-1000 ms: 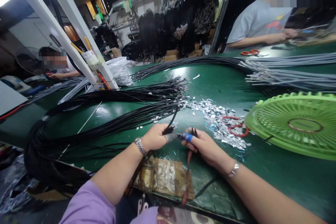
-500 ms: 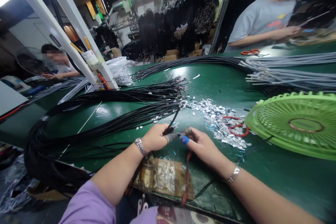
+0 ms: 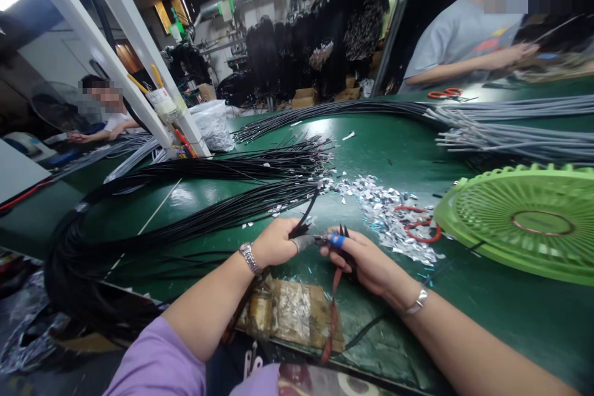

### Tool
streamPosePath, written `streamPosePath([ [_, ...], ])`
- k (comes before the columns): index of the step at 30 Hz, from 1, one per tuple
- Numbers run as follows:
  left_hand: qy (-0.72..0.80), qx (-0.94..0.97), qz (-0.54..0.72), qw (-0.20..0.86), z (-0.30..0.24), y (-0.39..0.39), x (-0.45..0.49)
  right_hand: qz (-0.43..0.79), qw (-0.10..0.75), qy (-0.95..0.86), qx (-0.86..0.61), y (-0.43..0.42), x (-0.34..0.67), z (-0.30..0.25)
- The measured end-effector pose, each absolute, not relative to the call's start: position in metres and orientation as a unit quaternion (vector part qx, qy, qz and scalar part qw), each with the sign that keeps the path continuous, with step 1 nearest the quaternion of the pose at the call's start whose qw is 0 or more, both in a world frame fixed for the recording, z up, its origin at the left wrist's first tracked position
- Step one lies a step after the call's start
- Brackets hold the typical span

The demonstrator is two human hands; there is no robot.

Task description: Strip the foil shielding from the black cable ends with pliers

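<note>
My left hand (image 3: 277,241) is closed round a black cable (image 3: 306,213) whose end sticks up between thumb and finger; a grey wrap covers the thumb tip. My right hand (image 3: 364,257) is closed on a small cutting tool with dark red handles (image 3: 335,288) that hang down; a blue tape band is round one finger. The two hands meet at the cable's end. The cable comes from a large bundle of black cables (image 3: 195,210) lying across the green table (image 3: 487,303) to the left.
A pile of silvery foil scraps (image 3: 385,210) lies just beyond my hands, with red-handled scissors (image 3: 417,226) in it. A green fan grille (image 3: 524,219) lies at right. Grey cables (image 3: 510,130) stretch along the far right. Two people work at the table's far sides. White posts (image 3: 139,55) stand at left.
My right hand has turned a little and shifted slightly right at the cable end, showing the blue band more. My left hand stays in place.
</note>
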State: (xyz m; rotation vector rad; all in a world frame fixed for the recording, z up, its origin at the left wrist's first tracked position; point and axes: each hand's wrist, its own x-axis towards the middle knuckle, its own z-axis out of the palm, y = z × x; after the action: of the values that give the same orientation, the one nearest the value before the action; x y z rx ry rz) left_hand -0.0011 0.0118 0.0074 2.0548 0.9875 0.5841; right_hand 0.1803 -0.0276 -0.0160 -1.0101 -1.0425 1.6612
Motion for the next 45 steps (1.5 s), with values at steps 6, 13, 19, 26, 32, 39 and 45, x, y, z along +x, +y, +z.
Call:
streamPosePath([
  [6, 0.368, 0.821, 0.235, 0.369, 0.003, 0.012, -0.003, 0.683, 0.435, -0.42, -0.41, -0.029, 0.18, -0.015],
  [13, 0.364, 0.876, 0.199, 0.246, 0.007, 0.009, -0.006, 0.55, 0.491, -0.494, -0.46, -0.024, 0.191, -0.013],
  [19, 0.34, 0.909, 0.17, 0.171, 0.008, 0.006, -0.006, 0.522, 0.482, -0.563, -0.422, -0.021, 0.196, -0.011],
  [26, 0.329, 0.913, 0.167, 0.175, 0.007, 0.006, -0.006, 0.502, 0.456, -0.6, -0.425, -0.022, 0.192, -0.015],
  [32, 0.336, 0.916, 0.152, 0.156, 0.006, 0.006, -0.005, 0.436, 0.464, -0.636, -0.436, -0.023, 0.192, -0.016],
  [39, 0.344, 0.915, 0.136, 0.162, 0.007, 0.007, -0.004, 0.413, 0.463, -0.656, -0.429, -0.025, 0.189, -0.014],
  [45, 0.351, 0.889, 0.16, 0.248, 0.006, 0.01, -0.003, 0.375, 0.478, -0.664, -0.435, -0.028, 0.188, -0.014],
])
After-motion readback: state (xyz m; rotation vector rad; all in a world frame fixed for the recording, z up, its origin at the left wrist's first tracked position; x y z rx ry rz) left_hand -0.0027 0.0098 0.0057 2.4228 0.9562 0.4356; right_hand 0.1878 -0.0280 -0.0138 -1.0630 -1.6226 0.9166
